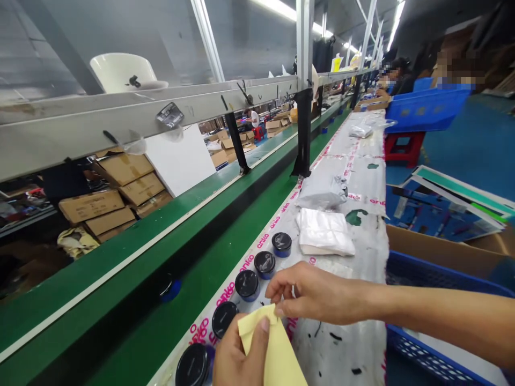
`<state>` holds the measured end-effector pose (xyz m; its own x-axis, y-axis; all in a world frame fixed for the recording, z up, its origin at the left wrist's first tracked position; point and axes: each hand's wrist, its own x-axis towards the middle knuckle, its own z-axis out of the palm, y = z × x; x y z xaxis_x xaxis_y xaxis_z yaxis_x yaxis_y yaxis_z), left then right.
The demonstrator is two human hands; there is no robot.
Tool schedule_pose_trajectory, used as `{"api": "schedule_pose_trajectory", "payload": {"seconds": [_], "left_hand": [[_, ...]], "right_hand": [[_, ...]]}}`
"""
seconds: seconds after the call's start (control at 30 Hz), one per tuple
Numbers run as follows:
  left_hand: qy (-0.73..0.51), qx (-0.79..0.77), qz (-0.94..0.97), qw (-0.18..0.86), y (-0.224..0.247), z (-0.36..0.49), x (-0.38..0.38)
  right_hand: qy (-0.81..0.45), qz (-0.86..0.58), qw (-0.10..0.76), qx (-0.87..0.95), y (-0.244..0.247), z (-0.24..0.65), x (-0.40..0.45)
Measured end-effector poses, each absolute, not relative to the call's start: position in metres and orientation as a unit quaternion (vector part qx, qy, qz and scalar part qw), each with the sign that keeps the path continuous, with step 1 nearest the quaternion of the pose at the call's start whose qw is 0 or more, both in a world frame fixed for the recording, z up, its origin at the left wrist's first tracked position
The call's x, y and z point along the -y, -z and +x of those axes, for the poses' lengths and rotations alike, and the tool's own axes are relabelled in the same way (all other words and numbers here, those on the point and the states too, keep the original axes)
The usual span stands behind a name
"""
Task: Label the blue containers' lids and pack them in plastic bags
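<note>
At far left, behind the line: stacked cardboard boxes (132, 182), with a curved white plastic piece (123, 69) above the grey rail (161, 115). Next, leaning beyond the belt: white panel (179, 161). Running diagonally into the depth of the room: green conveyor belt (225, 246), bearing a lone blue jar (172, 289) in dark shadow. Along the left edge of the work surface (346, 343), sheeted in white with pink lettering and flecked with dark scraps: row of five black-lidded jars (193, 365). In the left hand (241, 359), beside the row: yellow paper packet (277, 348), clamped narrowly under the thumb near its folded top. In the right hand (308, 295): fingers loosely curled, thumb tip at the packet's upper corner; pinch on the paper impossible to tell. Farther along the surface: white folded stack (325, 233), then grey plastic bag (322, 192), near the black-wrapped post (302, 128). At right, over blue floor (458, 145): seated person (400, 80) in the distance, blue bin (426, 107) above red stool (404, 149), and perforated blue basket (434, 356) nearer.
</note>
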<state>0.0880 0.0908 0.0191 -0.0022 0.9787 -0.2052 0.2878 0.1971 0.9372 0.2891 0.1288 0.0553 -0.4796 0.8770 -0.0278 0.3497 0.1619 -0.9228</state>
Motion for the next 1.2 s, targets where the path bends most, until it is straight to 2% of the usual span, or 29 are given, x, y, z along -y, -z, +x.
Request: {"api": "schedule_pose_trajectory", "payload": {"seconds": [0.1, 0.2, 0.33, 0.53, 0.9, 1.07, 1.2], "left_hand": [[-0.405, -0.585, 0.417, 0.566, -0.020, 0.096, -0.088], [-0.430, -0.587, 0.373, 0.575, -0.020, 0.103, -0.084], [-0.414, -0.615, 0.396, 0.542, -0.024, 0.107, -0.080], [-0.342, -0.651, 0.530, 0.423, -0.031, 0.110, -0.077], [-0.317, -0.631, 0.585, 0.398, -0.034, 0.117, -0.075], [-0.330, -0.627, 0.577, 0.406, -0.037, 0.119, -0.073], [-0.354, -0.612, 0.531, 0.467, -0.040, 0.122, -0.071]], "right_hand": [[-0.564, -0.415, 0.292, 0.651, -0.047, 0.289, -0.127], [-0.588, -0.402, 0.302, 0.634, -0.046, 0.291, -0.127], [-0.527, -0.409, 0.293, 0.685, -0.052, 0.296, -0.124], [-0.426, -0.415, 0.293, 0.749, -0.057, 0.302, -0.117], [-0.356, -0.428, 0.277, 0.783, -0.054, 0.304, -0.116], [-0.379, -0.427, 0.277, 0.773, -0.057, 0.304, -0.115], [-0.478, -0.428, 0.275, 0.716, -0.058, 0.305, -0.117]]}}
